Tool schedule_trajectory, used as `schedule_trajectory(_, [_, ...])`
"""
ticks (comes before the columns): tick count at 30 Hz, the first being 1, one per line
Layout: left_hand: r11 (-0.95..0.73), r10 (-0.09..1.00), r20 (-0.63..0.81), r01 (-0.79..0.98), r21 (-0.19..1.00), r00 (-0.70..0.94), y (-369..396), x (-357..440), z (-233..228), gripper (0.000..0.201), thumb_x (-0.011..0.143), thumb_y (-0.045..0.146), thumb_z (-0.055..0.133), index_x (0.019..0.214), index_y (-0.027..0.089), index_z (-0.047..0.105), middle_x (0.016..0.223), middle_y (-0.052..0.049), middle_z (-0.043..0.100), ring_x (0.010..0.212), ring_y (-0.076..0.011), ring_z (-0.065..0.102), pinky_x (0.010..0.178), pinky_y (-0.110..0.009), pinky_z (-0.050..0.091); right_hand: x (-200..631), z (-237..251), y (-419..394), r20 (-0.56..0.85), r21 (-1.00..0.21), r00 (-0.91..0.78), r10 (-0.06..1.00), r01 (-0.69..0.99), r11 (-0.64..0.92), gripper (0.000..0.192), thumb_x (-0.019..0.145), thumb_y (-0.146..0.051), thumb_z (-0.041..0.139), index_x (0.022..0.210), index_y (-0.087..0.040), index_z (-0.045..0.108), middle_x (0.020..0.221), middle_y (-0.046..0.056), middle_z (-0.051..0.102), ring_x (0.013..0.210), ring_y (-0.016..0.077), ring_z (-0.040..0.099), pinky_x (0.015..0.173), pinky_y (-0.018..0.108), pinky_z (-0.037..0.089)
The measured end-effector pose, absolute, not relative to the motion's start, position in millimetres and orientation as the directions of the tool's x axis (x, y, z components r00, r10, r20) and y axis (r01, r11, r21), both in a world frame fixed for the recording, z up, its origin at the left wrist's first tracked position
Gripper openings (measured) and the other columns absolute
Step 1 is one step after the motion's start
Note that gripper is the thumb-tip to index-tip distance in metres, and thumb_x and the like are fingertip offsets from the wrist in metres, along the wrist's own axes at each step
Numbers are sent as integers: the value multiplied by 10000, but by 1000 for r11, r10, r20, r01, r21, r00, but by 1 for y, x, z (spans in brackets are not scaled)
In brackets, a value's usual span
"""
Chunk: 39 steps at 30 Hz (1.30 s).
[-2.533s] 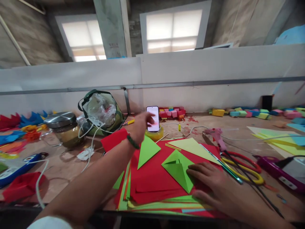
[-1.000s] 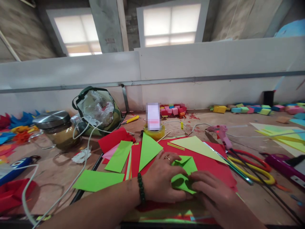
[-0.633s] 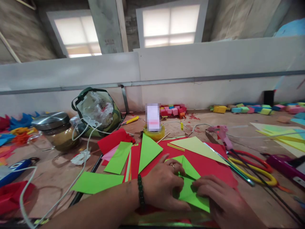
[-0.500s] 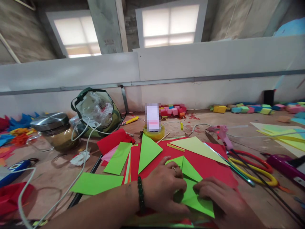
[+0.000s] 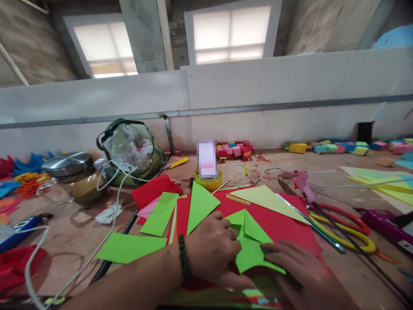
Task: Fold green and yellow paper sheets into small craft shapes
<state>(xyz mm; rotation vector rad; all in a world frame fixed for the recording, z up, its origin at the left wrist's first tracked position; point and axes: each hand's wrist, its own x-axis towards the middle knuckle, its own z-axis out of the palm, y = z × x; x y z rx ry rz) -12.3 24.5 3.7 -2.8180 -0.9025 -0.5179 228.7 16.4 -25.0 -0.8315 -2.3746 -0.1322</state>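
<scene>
A folded bright green paper (image 5: 253, 254) lies over red sheets (image 5: 287, 224), its top creased into pointed flaps and its near edge curling up. My left hand (image 5: 214, 252), with a dark green bead bracelet and a ring, has curled fingers gripping the paper's left side. At the right edge, the fingers of my right hand (image 5: 300, 267) are closed on the same paper; their tips are partly hidden. A green paper triangle (image 5: 201, 206) rests just beyond my left hand. Two green rectangular pieces, one a strip (image 5: 159, 215), lie to the left.
A glass jar mug (image 5: 75, 181) and an open bag (image 5: 132, 150) stand at the back left. A pink glue gun (image 5: 301, 183), scissors with red and yellow handles (image 5: 351, 234) and cables lie right. A yellow cutter (image 5: 177, 162) and small paper blocks (image 5: 234, 148) sit behind.
My left hand has slid slightly left along the paper. The paper's near edge has lifted into a curve, and its lower right corner has moved up and left.
</scene>
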Motion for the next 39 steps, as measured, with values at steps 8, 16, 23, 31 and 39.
schedule_trajectory(8, [-799, 583, 309, 600, 50, 751, 20, -16, 10, 608, 835, 687, 333, 633, 178, 599, 558, -51, 590, 457, -138, 497, 462, -282, 292, 238, -34, 20, 567, -62, -626, 535, 616, 785, 324, 707, -93, 548, 961, -255, 667, 1124, 42, 689, 1004, 225, 646, 784, 326, 574])
schedule_trajectory(16, [-815, 578, 224, 569, 109, 785, 19, -15, 14, 221, 876, 269, 434, 793, 188, 622, 886, -41, 670, 735, -150, 618, 651, -254, 441, 235, -28, 20, 582, 5, -642, 499, 616, 788, 276, 669, -140, 582, 910, -251, 657, 1308, 53, 577, 1171, 271, 548, 860, 366, 530])
schedule_trajectory(23, [-717, 695, 211, 685, 128, 687, 21, -14, 9, 341, 831, 475, 512, 1047, 232, 617, 1076, -65, 641, 747, -195, 641, 612, -295, 480, 235, -33, 19, 556, 0, -595, 581, 699, 715, 132, 723, -291, 634, 849, -251, 642, 1372, 93, 510, 1204, 333, 515, 853, 465, 520])
schedule_trajectory(31, [-619, 781, 201, 776, 122, 591, 22, -14, 8, 384, 851, 533, 475, 1042, 227, 607, 1078, -75, 631, 791, -218, 639, 637, -321, 508, 235, -31, 22, 544, 8, -613, 573, 686, 727, 120, 740, -300, 634, 852, -256, 635, 1330, 82, 553, 1228, 335, 492, 872, 487, 495])
schedule_trajectory(39, [-636, 750, 370, 750, 178, 548, 20, -12, 9, 427, 818, 381, 571, 1209, 210, 552, 1169, -118, 563, 1023, -266, 553, 866, -399, 478, 243, -46, 27, 546, -35, -628, 555, 644, 764, 239, 719, -173, 590, 922, -280, 659, 1339, 38, 542, 1261, 310, 445, 913, 490, 462])
